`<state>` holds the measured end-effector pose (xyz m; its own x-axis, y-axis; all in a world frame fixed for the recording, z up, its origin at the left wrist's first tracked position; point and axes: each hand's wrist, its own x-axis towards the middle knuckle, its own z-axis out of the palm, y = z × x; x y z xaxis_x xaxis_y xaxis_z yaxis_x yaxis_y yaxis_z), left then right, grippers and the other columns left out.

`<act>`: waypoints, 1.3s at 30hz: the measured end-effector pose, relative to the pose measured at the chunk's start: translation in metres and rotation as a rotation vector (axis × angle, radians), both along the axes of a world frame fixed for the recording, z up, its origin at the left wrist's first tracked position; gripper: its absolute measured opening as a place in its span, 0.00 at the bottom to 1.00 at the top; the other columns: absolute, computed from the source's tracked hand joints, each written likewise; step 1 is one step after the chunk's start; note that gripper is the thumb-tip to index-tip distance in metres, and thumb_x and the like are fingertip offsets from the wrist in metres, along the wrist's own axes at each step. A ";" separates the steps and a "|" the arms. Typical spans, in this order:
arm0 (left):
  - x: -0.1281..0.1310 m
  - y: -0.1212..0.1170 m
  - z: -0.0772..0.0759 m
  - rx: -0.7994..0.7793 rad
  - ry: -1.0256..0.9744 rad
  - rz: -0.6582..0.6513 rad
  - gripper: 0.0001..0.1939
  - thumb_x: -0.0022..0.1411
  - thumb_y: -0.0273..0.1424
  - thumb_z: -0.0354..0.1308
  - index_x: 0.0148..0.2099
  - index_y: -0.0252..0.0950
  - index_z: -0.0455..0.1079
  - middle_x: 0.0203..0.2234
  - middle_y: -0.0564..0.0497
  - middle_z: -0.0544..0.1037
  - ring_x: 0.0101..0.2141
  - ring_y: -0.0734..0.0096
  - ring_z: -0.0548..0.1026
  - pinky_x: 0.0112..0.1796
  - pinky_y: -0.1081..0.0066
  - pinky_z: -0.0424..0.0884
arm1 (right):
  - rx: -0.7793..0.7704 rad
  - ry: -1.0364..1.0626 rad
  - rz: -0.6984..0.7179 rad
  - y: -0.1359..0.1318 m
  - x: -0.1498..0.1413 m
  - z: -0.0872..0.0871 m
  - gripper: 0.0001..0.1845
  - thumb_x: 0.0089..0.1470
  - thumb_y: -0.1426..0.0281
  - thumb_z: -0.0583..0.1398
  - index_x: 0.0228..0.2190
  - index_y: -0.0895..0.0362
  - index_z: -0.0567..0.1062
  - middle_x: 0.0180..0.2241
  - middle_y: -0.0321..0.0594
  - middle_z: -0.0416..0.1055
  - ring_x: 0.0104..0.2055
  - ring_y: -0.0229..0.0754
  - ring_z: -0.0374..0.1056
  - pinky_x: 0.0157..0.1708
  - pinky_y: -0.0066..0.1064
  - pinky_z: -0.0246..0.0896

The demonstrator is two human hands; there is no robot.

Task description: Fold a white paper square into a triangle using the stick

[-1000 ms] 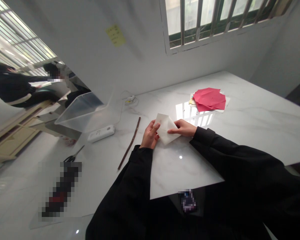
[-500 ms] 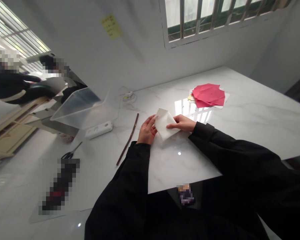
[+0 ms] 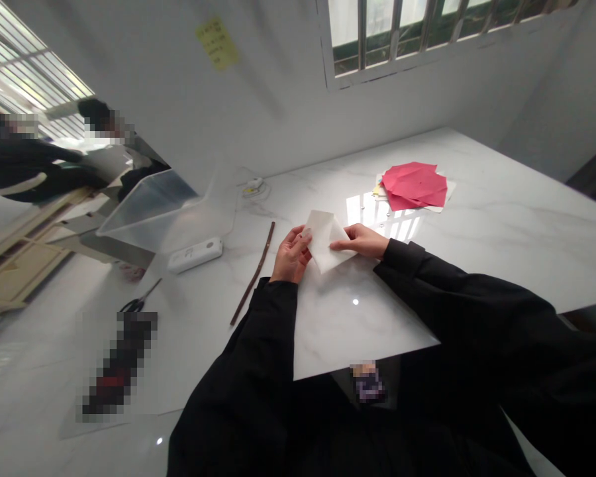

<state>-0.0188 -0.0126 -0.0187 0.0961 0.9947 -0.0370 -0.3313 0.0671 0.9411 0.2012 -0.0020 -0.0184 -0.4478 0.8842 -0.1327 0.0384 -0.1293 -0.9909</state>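
A folded piece of cream-white paper [image 3: 322, 242] is held just above the marble-patterned table, in the middle of the head view. My left hand [image 3: 291, 255] pinches its left edge between thumb and fingers. On the right side, my right hand [image 3: 362, 241] grips the paper with the thumb lying on top; its other fingers are partly hidden behind the sheet. A thin brown stick [image 3: 253, 273] lies on the table to the left of my left hand.
Red paper pieces [image 3: 416, 185] lie over paler sheets at the back right. Leftward are a white power strip [image 3: 195, 255], a clear plastic bin [image 3: 146, 209], scissors [image 3: 136, 303] and a blurred-out dark object [image 3: 119, 368]. Two people sit beyond the bin. The table's front edge [image 3: 367, 362] is near me.
The upper fold of the paper lies flatter now, and its left part looks smoother. Both hands keep their grip on it. The whole view has shifted slightly.
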 end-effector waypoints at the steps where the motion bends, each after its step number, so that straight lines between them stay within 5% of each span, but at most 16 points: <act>1: 0.002 -0.002 0.000 -0.009 0.011 -0.048 0.33 0.45 0.39 0.80 0.52 0.40 0.74 0.43 0.48 0.83 0.43 0.62 0.82 0.43 0.66 0.78 | 0.005 0.005 -0.008 0.000 0.000 0.000 0.16 0.50 0.63 0.74 0.37 0.62 0.85 0.35 0.43 0.84 0.35 0.43 0.77 0.35 0.29 0.70; 5: 0.010 -0.007 -0.003 -0.007 0.066 -0.161 0.38 0.43 0.38 0.81 0.56 0.36 0.72 0.45 0.42 0.84 0.46 0.53 0.83 0.48 0.60 0.78 | 0.028 0.000 -0.076 -0.001 -0.003 -0.002 0.18 0.50 0.61 0.74 0.37 0.62 0.85 0.35 0.44 0.83 0.35 0.44 0.76 0.35 0.30 0.69; 14: 0.012 -0.003 -0.008 -0.028 0.105 -0.067 0.41 0.41 0.38 0.81 0.55 0.36 0.69 0.35 0.47 0.85 0.34 0.62 0.83 0.41 0.65 0.78 | 0.103 0.021 -0.091 0.000 -0.006 -0.005 0.25 0.47 0.52 0.75 0.35 0.60 0.82 0.30 0.39 0.79 0.30 0.40 0.71 0.30 0.29 0.66; 20: 0.003 -0.001 -0.005 -0.021 0.184 -0.049 0.44 0.41 0.39 0.81 0.58 0.37 0.67 0.32 0.50 0.84 0.29 0.65 0.81 0.34 0.69 0.75 | 0.171 0.131 -0.339 0.007 -0.002 -0.005 0.31 0.44 0.44 0.74 0.33 0.57 0.76 0.26 0.34 0.71 0.25 0.33 0.62 0.24 0.28 0.61; 28: 0.000 -0.001 -0.003 0.019 0.287 -0.093 0.51 0.43 0.38 0.79 0.67 0.35 0.63 0.34 0.47 0.86 0.28 0.64 0.81 0.32 0.70 0.74 | 0.113 0.132 -0.320 0.006 -0.002 -0.005 0.27 0.42 0.51 0.76 0.30 0.56 0.73 0.29 0.36 0.75 0.28 0.35 0.68 0.30 0.28 0.69; 36: -0.001 -0.001 -0.001 0.058 0.285 0.067 0.52 0.45 0.35 0.76 0.70 0.39 0.60 0.36 0.48 0.85 0.29 0.66 0.81 0.33 0.71 0.74 | 0.065 0.099 -0.322 0.005 -0.006 -0.006 0.23 0.45 0.63 0.75 0.34 0.54 0.69 0.23 0.32 0.73 0.26 0.37 0.72 0.27 0.28 0.69; 39: 0.003 -0.003 -0.001 0.072 0.238 0.074 0.45 0.47 0.36 0.76 0.66 0.42 0.65 0.37 0.50 0.84 0.29 0.68 0.80 0.32 0.72 0.73 | 0.065 0.125 -0.365 0.003 -0.007 -0.004 0.23 0.46 0.64 0.73 0.37 0.53 0.68 0.23 0.30 0.72 0.25 0.37 0.71 0.27 0.28 0.69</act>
